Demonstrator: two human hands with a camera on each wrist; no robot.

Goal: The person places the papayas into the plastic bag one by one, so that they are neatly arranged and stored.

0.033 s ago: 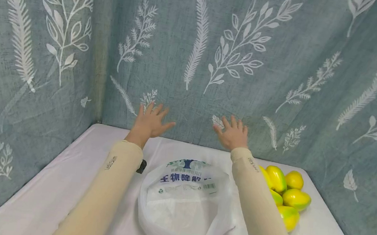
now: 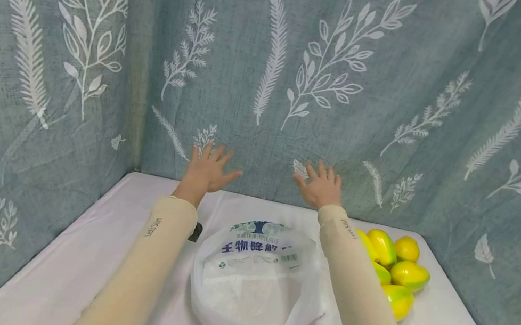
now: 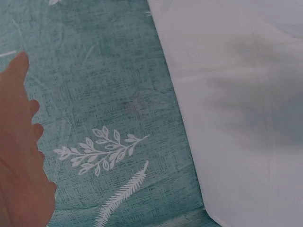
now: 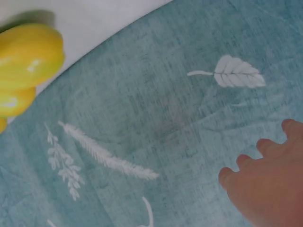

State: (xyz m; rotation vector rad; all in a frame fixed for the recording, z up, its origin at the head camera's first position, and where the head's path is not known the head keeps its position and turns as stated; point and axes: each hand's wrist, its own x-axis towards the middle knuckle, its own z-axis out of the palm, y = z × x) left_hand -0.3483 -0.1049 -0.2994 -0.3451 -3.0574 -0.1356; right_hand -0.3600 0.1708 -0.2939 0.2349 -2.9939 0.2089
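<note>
Both hands are stretched out above the far side of the table, fingers spread and holding nothing. My left hand [image 2: 206, 172] is at the middle left, and its edge also shows in the left wrist view. To its right, apart from it, is my right hand [image 2: 321, 188], whose fingertips appear in the right wrist view. Between the forearms lies a white translucent plastic bag [image 2: 251, 290] with green and blue print, its mouth spread wide. Several yellow-green mangoes [image 2: 409, 276] sit together beyond the right sleeve, which partly covers them; neither hand touches bag or fruit.
A white cloth covers the table [image 2: 60, 268]. Blue-green curtains [image 2: 232, 73] with white leaf prints stand along its back and both sides. A small black object [image 2: 196, 231] shows beside the left sleeve. One rounder yellow fruit [image 2: 407, 249] lies at the back of the pile.
</note>
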